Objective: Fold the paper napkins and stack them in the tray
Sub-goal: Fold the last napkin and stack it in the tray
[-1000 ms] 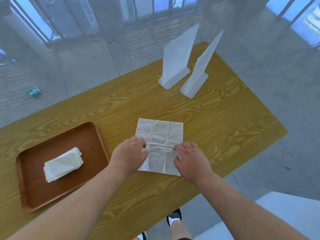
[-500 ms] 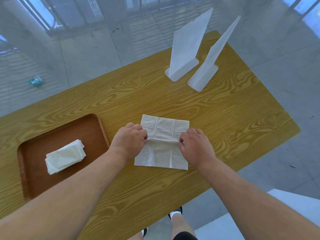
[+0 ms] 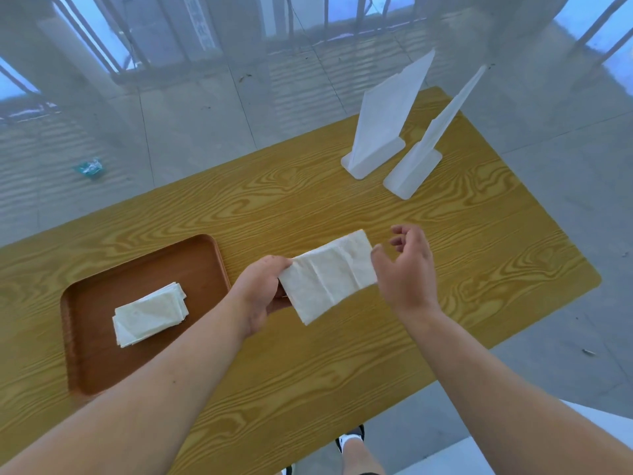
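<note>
At centre frame, the left hand (image 3: 263, 293) pinches one end of a folded white paper napkin (image 3: 329, 275) above the yellow wood-grain surface (image 3: 308, 207). The right hand (image 3: 407, 269) hovers beside it, fingers (image 3: 399, 231) spread, empty. At lower left, a brown rectangular tray (image 3: 102, 354) holds a stack of folded napkins (image 3: 150, 313).

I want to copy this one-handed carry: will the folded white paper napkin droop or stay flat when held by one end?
Probably floppy but manageable: the folded white paper napkin is pinched only by the left hand, yet barely sags. It is likely very light. The right hand is open beside it, perhaps to steady it.
</note>
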`<state>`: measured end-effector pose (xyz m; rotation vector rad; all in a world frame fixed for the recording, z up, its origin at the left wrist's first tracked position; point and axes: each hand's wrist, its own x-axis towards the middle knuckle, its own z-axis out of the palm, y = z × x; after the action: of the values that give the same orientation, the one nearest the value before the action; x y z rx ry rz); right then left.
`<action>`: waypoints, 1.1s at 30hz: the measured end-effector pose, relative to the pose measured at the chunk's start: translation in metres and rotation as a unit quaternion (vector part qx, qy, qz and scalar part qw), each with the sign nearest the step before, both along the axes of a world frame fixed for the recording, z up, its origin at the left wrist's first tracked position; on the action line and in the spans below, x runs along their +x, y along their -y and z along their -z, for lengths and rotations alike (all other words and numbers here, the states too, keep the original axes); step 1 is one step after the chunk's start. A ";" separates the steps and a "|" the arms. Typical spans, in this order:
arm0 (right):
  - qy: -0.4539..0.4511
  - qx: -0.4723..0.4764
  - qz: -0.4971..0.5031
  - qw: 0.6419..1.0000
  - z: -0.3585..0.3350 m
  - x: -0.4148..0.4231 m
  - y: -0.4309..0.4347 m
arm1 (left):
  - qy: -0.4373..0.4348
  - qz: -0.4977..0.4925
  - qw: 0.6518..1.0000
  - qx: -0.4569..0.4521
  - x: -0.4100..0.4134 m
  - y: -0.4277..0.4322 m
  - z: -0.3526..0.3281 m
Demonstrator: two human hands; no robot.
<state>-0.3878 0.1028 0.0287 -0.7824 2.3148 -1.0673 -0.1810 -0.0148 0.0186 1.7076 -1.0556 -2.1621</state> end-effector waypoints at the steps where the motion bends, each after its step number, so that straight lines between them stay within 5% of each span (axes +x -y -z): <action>1: -0.044 -0.005 -0.027 0.999 0.003 0.006 -0.003 | 0.004 -0.026 0.999 0.028 0.002 -0.004 0.005; 3: -0.065 0.006 -0.095 0.993 0.011 0.019 -0.009 | -0.003 -0.079 0.994 0.078 0.009 -0.011 0.013; 6: 0.019 0.080 -0.153 0.985 0.022 0.039 -0.017 | -0.018 -0.116 0.987 0.114 0.021 -0.022 0.021; 10: 0.186 0.180 -0.086 0.962 0.029 0.054 -0.022 | -0.051 -0.128 0.982 0.132 0.029 -0.029 0.018; 16: 0.524 0.013 0.050 0.850 0.025 0.066 -0.016 | -0.114 -0.107 0.981 0.118 0.024 -0.025 -0.003; 19: 0.531 -0.037 0.039 0.846 0.011 0.063 -0.005 | -0.131 -0.086 0.982 0.103 0.025 -0.024 -0.013; 26: 0.421 -0.033 -0.094 0.902 -0.018 0.053 0.011 | -0.100 0.060 0.992 -0.043 0.044 -0.001 -0.035; 33: 0.444 -0.056 -0.195 0.873 -0.039 0.052 0.019 | -0.124 0.198 0.972 -0.035 0.046 0.011 -0.055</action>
<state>-0.3360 0.0834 0.0675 -0.5784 1.2652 -1.0668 -0.1354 -0.0260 0.0740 1.2313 -1.4767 -2.4537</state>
